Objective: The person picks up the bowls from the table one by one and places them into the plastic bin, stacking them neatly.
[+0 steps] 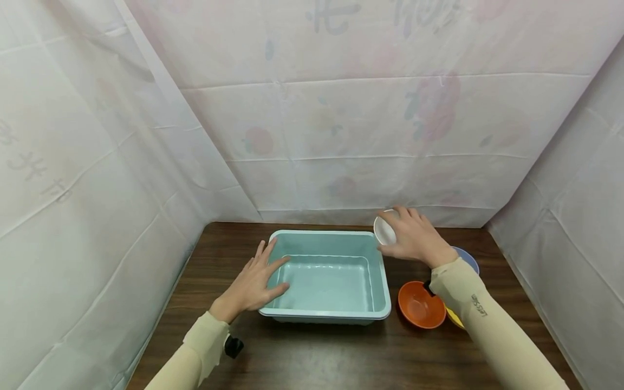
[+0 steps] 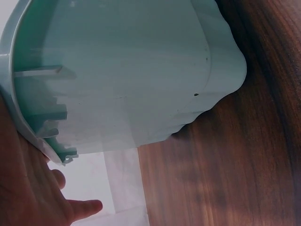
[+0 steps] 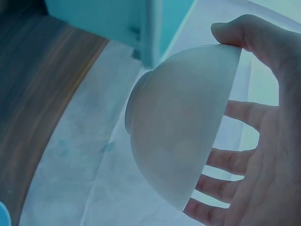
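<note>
While the brown table (image 1: 322, 357) ran bare along the near side, a yellow bowl (image 1: 456, 318) sat on the right, partly under the right sleeve (image 1: 480, 311), with an orange bowl (image 1: 422, 305) just to its left. Left of both stood the tub (image 1: 327, 313), open side up. The left hand (image 1: 255, 279) lay at its left rim, fingers spread apart and gripping nothing; light pressure there seemed enough to steady the tub. Farther off, a blue bowl (image 1: 467, 260) showed behind the right forearm

At the tub's far right corner, the right hand (image 1: 411, 235) held the white bowl (image 1: 384, 232) tilted, thumb and fingers clamped across its rim; whether bowl and tub touched could not be told. Handling it well likely called for an even squeeze, since the smooth rim could slip, a slow wrist, and enough height for its foot to pass the tub's edge. Farthest stood the pale sheet (image 1: 341, 130)
</note>
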`<state>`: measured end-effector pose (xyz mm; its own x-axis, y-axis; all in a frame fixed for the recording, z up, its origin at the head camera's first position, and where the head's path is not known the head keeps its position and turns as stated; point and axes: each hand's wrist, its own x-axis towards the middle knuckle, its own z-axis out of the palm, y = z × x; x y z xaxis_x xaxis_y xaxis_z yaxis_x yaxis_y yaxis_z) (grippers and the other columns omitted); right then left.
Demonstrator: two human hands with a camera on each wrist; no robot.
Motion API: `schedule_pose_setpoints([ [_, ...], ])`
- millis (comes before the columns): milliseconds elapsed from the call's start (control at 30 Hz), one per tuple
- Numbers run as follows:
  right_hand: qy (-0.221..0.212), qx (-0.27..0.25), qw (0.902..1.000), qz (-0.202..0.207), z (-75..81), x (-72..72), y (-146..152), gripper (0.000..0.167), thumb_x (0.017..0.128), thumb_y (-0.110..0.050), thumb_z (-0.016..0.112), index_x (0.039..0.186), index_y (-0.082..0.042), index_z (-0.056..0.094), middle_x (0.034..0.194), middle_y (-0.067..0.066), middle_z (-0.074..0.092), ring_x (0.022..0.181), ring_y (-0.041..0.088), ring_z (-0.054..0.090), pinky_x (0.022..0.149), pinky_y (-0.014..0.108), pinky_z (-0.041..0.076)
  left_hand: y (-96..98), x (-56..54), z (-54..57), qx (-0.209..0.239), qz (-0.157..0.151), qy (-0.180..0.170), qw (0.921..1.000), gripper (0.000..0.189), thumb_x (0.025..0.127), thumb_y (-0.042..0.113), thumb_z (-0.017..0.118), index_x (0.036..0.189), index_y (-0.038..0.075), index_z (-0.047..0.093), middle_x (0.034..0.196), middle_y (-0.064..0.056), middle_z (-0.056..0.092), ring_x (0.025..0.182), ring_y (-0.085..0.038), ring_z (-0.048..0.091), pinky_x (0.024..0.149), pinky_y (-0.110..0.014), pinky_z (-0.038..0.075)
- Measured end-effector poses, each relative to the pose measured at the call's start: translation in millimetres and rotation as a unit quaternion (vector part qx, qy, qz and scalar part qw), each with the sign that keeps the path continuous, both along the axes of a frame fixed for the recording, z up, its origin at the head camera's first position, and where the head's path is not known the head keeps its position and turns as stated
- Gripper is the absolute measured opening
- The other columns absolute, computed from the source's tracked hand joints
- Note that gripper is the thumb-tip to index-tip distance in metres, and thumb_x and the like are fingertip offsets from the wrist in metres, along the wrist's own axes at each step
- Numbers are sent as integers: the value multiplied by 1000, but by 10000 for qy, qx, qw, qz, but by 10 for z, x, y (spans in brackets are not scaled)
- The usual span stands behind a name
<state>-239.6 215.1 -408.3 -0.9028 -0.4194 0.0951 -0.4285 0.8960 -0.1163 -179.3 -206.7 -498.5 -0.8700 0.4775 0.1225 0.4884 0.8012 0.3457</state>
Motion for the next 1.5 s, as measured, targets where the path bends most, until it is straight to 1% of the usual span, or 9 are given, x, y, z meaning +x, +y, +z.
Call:
schedule_pose_setpoints([
  [267, 147, 12, 9995, 289, 154, 45, -226, 85, 83, -57, 75, 155, -22, 47, 152, 25, 45, 133, 49, 46, 102, 70, 41, 2, 7, 0, 51, 34, 1, 10000, 65, 98, 60, 56, 153, 25, 51, 174, -13, 6, 159, -44, 4, 110, -77, 31],
  [400, 200, -24, 9989, 419, 182, 56, -357, 84, 82, -58, 77, 153, -21, 50, 152, 24, 46, 132, 48, 48, 102, 69, 43, -13, 9, -7, 63, 45, 16, 10000, 65, 98, 59, 56, 153, 24, 52, 174, -13, 6, 159, -44, 4, 110, -77, 31],
  [567, 134, -146, 9983, 541, 173, 49, -524, 83, 82, -58, 77, 152, -22, 50, 152, 23, 46, 132, 45, 49, 102, 67, 44, -19, 4, -23, 81, 28, 75, 9999, 65, 99, 59, 56, 153, 24, 52, 174, -14, 6, 158, -46, 5, 109, -77, 33],
  [800, -42, -296, 9965, 783, 107, 94, -749, 86, 81, -60, 78, 153, -22, 49, 152, 19, 46, 135, 43, 47, 108, 68, 40, -29, 40, -25, 195, -59, 113, 9997, 64, 99, 57, 56, 153, 21, 52, 173, -16, 7, 157, -49, 6, 109, -76, 33],
  [967, 86, -353, 9942, 1007, 35, 114, -879, 87, 79, -60, 80, 152, -24, 50, 151, 17, 49, 133, 41, 50, 105, 65, 44, -33, 46, -27, 212, -81, 138, 9996, 64, 99, 58, 56, 153, 21, 52, 173, -16, 7, 157, -49, 6, 109, -76, 33],
  [1167, 172, -420, 9901, 1330, -42, 147, -1014, 86, 80, -61, 79, 153, -25, 50, 148, 16, 50, 131, 39, 51, 101, 59, 48, -18, 45, -51, 253, -50, 184, 9995, 67, 99, 57, 57, 152, 17, 52, 173, -16, 9, 156, -51, 7, 107, -77, 34],
  [1267, 98, -485, 9894, 1364, -86, 169, -1070, 87, 80, -61, 79, 153, -24, 50, 149, 16, 49, 131, 39, 51, 102, 58, 49, -18, 40, -55, 261, -60, 206, 9994, 68, 99, 56, 57, 154, 17, 50, 173, -17, 10, 156, -51, 8, 107, -76, 36],
  [1367, -14, -523, 9890, 1384, -141, 181, -1114, 86, 81, -61, 79, 153, -24, 49, 152, 17, 48, 133, 40, 50, 104, 59, 47, -15, 42, -62, 230, -41, 230, 9995, 70, 99, 56, 57, 157, 18, 46, 173, -16, 9, 157, -50, 9, 107, -74, 37],
  [1500, -139, -444, 9873, 1516, -227, 184, -1171, 86, 83, -62, 76, 155, -24, 47, 153, 18, 46, 136, 40, 48, 106, 59, 46, -15, 66, -59, 229, 81, 206, 9995, 75, 99, 56, 57, 160, 17, 39, 174, -14, 7, 157, -47, 11, 108, -72, 38],
])
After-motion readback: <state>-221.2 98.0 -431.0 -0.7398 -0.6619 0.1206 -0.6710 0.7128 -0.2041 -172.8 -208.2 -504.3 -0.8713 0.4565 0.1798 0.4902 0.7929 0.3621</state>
